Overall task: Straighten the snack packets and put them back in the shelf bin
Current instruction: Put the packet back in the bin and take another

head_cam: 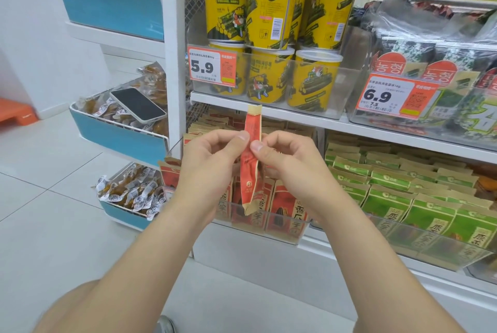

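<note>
At the centre of the frame a red snack packet (249, 171) is held upright in the air, in front of the lower shelf and above the clear bin (282, 235) at lower centre. It is turned nearly edge-on, so it reads as a long, narrow strip. Its body is red and wrinkled, with a pale kraft-brown band at the top and another at the folded bottom corner, and a small round gold emblem sits low on its face. It leans slightly, its top toward the right of the frame. The left hand (209, 168) pinches the packet's left edge between thumb and curled forefinger, and the right hand (293, 171) pinches the right edge at about the same height, thumbnail facing the camera. Behind the hands, the bin holds rows of matching red packets (285, 206) standing on end. Green packets (387, 198) fill the neighbouring bin at right. Yellow tubs (269, 9) stand on the shelf above, and a phone (137, 104) lies on the rack at middle left.
</note>
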